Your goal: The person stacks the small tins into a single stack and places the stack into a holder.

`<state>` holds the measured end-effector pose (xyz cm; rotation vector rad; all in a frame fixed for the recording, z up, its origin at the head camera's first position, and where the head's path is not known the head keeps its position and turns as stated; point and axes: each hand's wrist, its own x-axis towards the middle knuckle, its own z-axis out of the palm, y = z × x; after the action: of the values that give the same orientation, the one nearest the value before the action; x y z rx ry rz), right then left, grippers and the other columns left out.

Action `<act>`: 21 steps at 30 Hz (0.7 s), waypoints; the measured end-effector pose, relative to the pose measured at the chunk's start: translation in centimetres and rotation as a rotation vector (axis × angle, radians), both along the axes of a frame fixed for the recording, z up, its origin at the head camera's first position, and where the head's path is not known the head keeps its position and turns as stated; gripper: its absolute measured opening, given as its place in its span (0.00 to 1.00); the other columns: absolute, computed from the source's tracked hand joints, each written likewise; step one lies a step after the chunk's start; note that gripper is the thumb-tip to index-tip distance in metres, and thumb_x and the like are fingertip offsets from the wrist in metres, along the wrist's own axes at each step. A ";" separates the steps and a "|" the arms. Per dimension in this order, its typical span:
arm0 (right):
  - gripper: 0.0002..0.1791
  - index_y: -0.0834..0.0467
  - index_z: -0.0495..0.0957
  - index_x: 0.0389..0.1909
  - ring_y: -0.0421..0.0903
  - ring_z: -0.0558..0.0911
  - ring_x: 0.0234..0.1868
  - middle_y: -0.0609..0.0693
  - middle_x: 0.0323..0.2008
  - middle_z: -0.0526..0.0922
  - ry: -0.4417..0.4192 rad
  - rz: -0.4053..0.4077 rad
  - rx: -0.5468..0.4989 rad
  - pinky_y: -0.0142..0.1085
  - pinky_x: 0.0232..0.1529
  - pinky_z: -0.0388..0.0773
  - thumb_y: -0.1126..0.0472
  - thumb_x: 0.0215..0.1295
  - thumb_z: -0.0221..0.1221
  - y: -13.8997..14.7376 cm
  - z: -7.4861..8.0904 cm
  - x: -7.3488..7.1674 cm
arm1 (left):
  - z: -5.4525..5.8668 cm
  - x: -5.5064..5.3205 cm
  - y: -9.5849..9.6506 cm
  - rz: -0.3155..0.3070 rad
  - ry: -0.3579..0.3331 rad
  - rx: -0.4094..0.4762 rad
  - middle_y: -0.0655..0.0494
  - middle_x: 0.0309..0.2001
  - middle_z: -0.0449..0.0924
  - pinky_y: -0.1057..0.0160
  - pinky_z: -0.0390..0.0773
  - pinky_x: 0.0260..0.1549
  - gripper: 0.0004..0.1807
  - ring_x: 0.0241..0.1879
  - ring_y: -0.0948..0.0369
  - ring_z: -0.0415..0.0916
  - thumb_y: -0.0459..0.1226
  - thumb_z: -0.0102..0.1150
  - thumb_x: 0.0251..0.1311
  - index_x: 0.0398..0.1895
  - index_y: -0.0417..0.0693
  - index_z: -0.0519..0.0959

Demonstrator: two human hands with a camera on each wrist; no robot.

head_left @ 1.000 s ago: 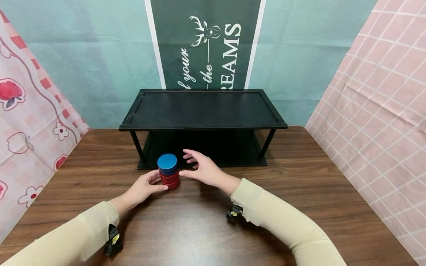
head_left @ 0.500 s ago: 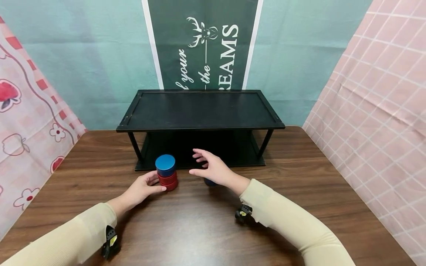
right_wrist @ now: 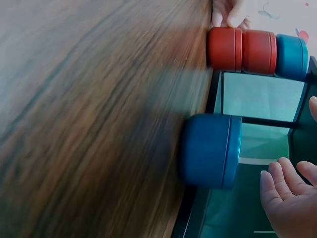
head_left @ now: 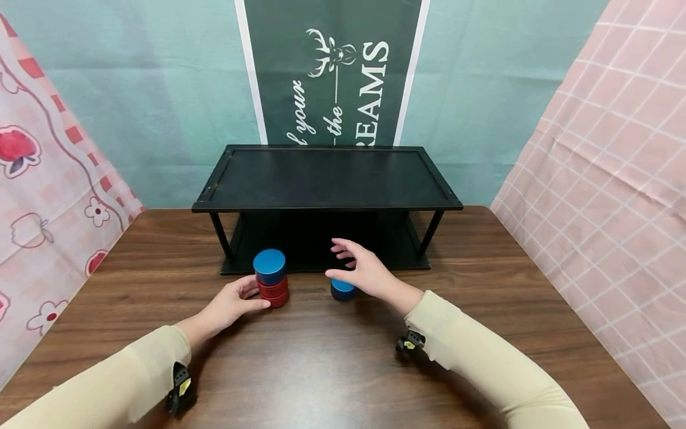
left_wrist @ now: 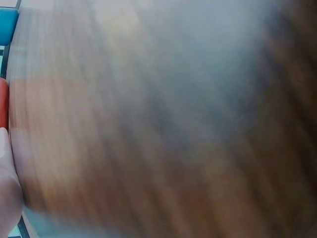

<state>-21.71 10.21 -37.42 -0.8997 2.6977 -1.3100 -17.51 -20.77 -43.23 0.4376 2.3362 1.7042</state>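
Note:
Two red tins (head_left: 273,289) stand one on the other with a blue tin (head_left: 270,266) on top, left of the table's middle. My left hand (head_left: 227,308) holds the stack low down from the left, its thumb at the front of the red part and its fingers behind. Another blue tin (head_left: 343,291) stands alone on the table to the right, its lid partly hidden in the head view. Over it my right hand (head_left: 370,275) hovers with spread fingers and holds nothing. In the right wrist view a gap separates this lone tin from the fingers (right_wrist: 285,186).
A black two-tier rack (head_left: 327,179) stands close behind the tins, its lower shelf (head_left: 332,262) near them. The wooden table (head_left: 300,363) reaches towards me. Fabric hangs at the back and both sides. The left wrist view is mostly blurred table.
My right hand has moved away from the stack to the right, and the lone blue tin has come into sight beneath it. The left hand stays at the stack.

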 end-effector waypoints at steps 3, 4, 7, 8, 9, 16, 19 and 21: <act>0.36 0.60 0.63 0.65 0.47 0.75 0.54 0.53 0.56 0.74 -0.007 -0.008 0.002 0.42 0.49 0.75 0.55 0.58 0.65 0.5 -0.1 0.0 | 0.0 0.1 -0.1 -0.002 -0.003 0.004 0.36 0.59 0.69 0.47 0.63 0.59 0.34 0.60 0.43 0.64 0.35 0.64 0.55 0.63 0.31 0.63; 0.36 0.60 0.63 0.65 0.47 0.75 0.54 0.53 0.56 0.74 -0.011 -0.013 0.002 0.42 0.50 0.75 0.55 0.58 0.65 0.6 -0.1 0.1 | 0.0 0.1 -0.1 -0.003 -0.003 0.007 0.36 0.59 0.69 0.48 0.63 0.59 0.34 0.61 0.43 0.64 0.35 0.64 0.55 0.63 0.31 0.63; 0.36 0.60 0.63 0.65 0.47 0.74 0.54 0.54 0.56 0.74 -0.021 -0.028 -0.001 0.42 0.50 0.74 0.55 0.58 0.65 1.1 -0.1 0.1 | 0.0 0.0 -0.1 -0.007 -0.001 0.009 0.36 0.59 0.68 0.48 0.64 0.59 0.34 0.61 0.43 0.64 0.35 0.64 0.55 0.63 0.31 0.62; 0.36 0.60 0.63 0.65 0.47 0.74 0.54 0.54 0.56 0.74 -0.023 -0.029 -0.002 0.43 0.50 0.74 0.55 0.58 0.64 1.2 -0.1 0.1 | 0.0 0.0 -0.1 -0.007 0.000 0.009 0.36 0.59 0.69 0.48 0.64 0.59 0.34 0.60 0.43 0.64 0.35 0.64 0.55 0.63 0.31 0.62; 0.35 0.60 0.63 0.65 0.48 0.74 0.54 0.55 0.56 0.74 -0.027 -0.032 -0.002 0.43 0.50 0.74 0.55 0.58 0.64 1.3 -0.1 0.1 | 0.0 0.0 -0.1 -0.006 -0.001 0.011 0.36 0.59 0.69 0.48 0.63 0.59 0.34 0.60 0.43 0.64 0.35 0.64 0.55 0.63 0.31 0.63; 0.36 0.60 0.62 0.65 0.48 0.74 0.54 0.53 0.56 0.74 -0.050 -0.055 0.019 0.42 0.51 0.74 0.54 0.59 0.64 2.1 -0.4 0.2 | -0.1 -0.1 -0.1 -0.011 -0.003 0.009 0.36 0.59 0.69 0.48 0.63 0.59 0.34 0.60 0.44 0.64 0.35 0.64 0.55 0.63 0.32 0.63; 0.36 0.61 0.62 0.65 0.49 0.74 0.54 0.54 0.56 0.74 -0.063 -0.052 0.020 0.43 0.51 0.74 0.54 0.59 0.64 2.2 -0.5 0.2 | -0.1 -0.1 -0.1 -0.009 -0.005 0.010 0.36 0.59 0.69 0.48 0.63 0.59 0.34 0.61 0.44 0.64 0.35 0.64 0.55 0.63 0.32 0.63; 0.36 0.61 0.62 0.65 0.50 0.74 0.54 0.55 0.56 0.74 -0.068 -0.048 0.021 0.44 0.51 0.74 0.55 0.59 0.64 2.3 -0.5 0.2 | -0.1 -0.1 -0.1 -0.009 -0.004 0.011 0.36 0.59 0.69 0.48 0.63 0.59 0.34 0.61 0.44 0.64 0.35 0.64 0.55 0.63 0.32 0.63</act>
<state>-21.52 12.52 -37.92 -0.7779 2.6922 -1.2939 -17.60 -20.83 -43.29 0.4451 2.3199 1.7126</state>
